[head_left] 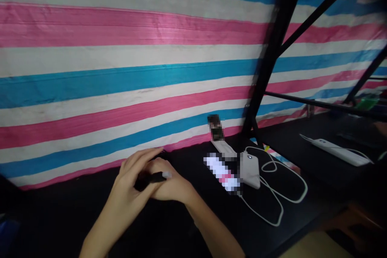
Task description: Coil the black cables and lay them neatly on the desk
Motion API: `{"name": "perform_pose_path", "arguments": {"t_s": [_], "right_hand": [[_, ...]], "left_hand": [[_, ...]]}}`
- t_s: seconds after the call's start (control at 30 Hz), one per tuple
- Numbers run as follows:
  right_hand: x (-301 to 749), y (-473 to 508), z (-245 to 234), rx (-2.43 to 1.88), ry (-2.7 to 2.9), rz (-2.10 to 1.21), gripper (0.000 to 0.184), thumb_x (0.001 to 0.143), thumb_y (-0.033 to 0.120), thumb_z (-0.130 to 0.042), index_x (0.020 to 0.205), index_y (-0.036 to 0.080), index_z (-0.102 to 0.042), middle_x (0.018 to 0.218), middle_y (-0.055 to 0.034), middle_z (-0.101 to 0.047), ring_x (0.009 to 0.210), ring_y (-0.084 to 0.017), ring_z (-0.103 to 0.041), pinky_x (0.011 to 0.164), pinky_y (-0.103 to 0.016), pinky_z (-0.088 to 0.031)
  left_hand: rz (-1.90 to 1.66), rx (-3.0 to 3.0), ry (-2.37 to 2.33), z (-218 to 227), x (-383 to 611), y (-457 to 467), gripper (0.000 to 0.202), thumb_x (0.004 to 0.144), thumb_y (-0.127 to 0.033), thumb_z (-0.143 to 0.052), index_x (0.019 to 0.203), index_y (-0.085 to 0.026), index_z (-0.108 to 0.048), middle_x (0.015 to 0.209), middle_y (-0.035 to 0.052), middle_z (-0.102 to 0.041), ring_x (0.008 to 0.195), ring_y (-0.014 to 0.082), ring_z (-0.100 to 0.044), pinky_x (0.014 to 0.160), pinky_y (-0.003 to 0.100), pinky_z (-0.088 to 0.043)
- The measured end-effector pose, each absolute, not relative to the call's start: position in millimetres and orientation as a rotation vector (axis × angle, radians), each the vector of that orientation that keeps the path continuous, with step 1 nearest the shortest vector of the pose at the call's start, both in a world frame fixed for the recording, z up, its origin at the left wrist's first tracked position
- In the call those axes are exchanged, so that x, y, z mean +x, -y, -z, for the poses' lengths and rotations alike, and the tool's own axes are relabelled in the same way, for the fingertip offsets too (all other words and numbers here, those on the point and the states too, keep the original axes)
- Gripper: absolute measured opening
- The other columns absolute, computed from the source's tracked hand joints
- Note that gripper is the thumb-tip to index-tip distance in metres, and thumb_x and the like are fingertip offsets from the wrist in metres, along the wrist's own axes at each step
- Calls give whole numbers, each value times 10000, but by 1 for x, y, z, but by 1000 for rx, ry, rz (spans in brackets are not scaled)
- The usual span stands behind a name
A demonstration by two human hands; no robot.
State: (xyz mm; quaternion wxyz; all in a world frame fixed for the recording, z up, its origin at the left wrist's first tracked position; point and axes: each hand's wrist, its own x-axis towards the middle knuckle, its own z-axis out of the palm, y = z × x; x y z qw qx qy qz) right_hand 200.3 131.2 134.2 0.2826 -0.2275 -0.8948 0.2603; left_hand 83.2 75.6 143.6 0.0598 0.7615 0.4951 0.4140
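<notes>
Fingers (pixel 141 162) of the left hand (pixel 128 185) and right hand (pixel 175 185) curl together, grasping a small dark object (pixel 156 177) between them, apparently to steady it over the counter (pixel 272 187)!

bare hands (pixel 130 182), long fingers (pixel 144 158), slim bare forearms (pixel 208 219)

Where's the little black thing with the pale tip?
In the head view, the black thing is below and left of the middle, between the left hand and right hand, left of the lit screen.
</notes>
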Motion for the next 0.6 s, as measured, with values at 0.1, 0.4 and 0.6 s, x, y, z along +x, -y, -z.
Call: {"name": "perform_pose_path", "arguments": {"t_s": [0.1,0.4,0.6], "right_hand": [[208,-136,-137,-655,2405,-671,150,722,213,-553,831,201,-655,833,-22,-700,724,-169,-631,635,-264,-457],[208,-141,-127,-327,2525,-770,158,727,106,-564,865,165,-612,848,-30,-662,764,-154,-615,659,-240,-489],[211,-152,-115,-174,2588,-762,155,710,96,-624,839,178,-600,1010,-36,-663,967,-181,-595,813,-266,-482]], "left_hand": [[-1391,2368,-1475,-146,84,-75,415,811,-317,-584,1204,-393,-478,1156,4,-572,1081,209,-530,904,386,-460],[-1424,2487,-1321,-154,90,-63,381,809,-198,-575,1156,-346,-521,1128,2,-574,1057,168,-552,819,277,-495],[-1424,2568,-1292,-153,93,-55,418,802,-153,-571,1164,-353,-505,1126,-5,-560,1079,173,-519,872,287,-463]]}}
